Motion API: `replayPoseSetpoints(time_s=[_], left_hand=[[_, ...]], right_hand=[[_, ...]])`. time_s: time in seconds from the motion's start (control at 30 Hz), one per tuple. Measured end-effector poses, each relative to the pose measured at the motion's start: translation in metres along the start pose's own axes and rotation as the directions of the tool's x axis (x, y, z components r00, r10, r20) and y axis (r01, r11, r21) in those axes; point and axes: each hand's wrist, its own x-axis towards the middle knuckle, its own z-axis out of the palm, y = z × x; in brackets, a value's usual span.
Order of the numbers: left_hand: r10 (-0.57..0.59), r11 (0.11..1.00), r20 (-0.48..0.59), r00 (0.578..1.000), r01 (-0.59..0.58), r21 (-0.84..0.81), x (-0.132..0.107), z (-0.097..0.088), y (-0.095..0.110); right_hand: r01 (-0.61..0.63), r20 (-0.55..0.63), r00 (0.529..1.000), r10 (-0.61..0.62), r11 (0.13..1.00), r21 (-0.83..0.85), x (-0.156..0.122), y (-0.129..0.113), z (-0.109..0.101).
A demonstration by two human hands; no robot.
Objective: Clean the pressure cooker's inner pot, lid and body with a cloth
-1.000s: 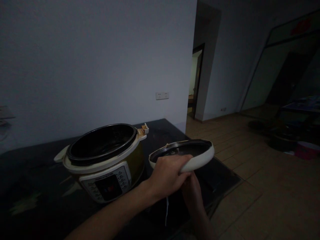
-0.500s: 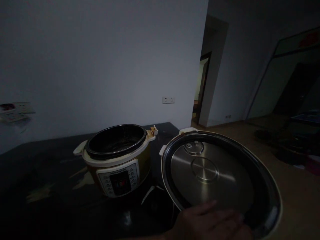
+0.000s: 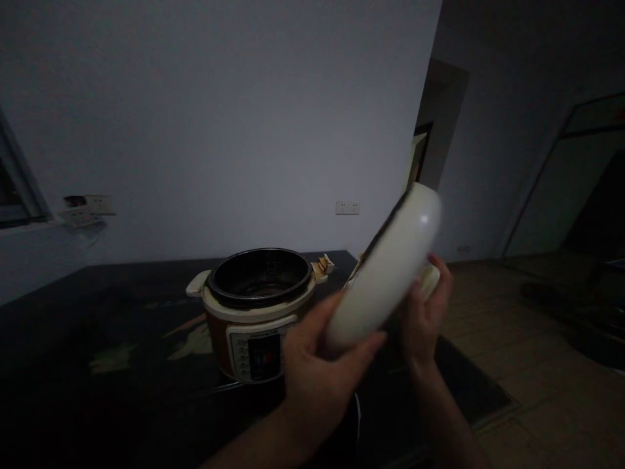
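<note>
A white pressure cooker lid (image 3: pixel 385 270) is held up on edge, tilted, to the right of the cooker. My left hand (image 3: pixel 325 361) grips its lower near rim, thumb on the outer side. At the lid's right side my right hand (image 3: pixel 427 312) is wrapped round the pale handle (image 3: pixel 430 281) on top. The lid's inner face is turned away to the left and hardly shows. The electric pressure cooker (image 3: pixel 254 319) stands uncovered on the dark table, its black inner pot (image 3: pixel 261 277) in place. My left hand hides part of its control panel.
The dark glossy table (image 3: pixel 146 397) has its far edge near the pale wall. A double wall socket (image 3: pixel 347 208) is behind the cooker, and more sockets (image 3: pixel 88 208) are at left. A thin white cord (image 3: pixel 358 417) lies near the front. Wooden floor (image 3: pixel 551 365) shows at right.
The lid has turned from showing its metal inner face to standing edge-on with its white outside showing. My right hand is now visible on the handle. The view has shifted left.
</note>
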Motion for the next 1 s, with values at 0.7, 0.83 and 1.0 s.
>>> replayPoseSetpoints(time_s=[0.7,0.83,1.0], left_hand=[[-0.218,0.963,-0.373,0.902,0.26,0.066,0.096,-0.187,-0.104],[-0.271,0.915,-0.32,0.908,0.346,0.208,0.09,-0.207,-0.132],[-0.344,0.887,-0.203,0.917,0.388,0.25,0.088,-0.208,-0.162]], right_hand=[[0.666,0.889,0.457,-0.001,0.663,-0.342,0.152,-0.093,0.221],[0.698,0.945,0.327,0.028,0.666,-0.262,0.152,-0.08,0.241],[0.72,0.982,0.188,0.03,0.676,-0.158,0.145,-0.064,0.258]])
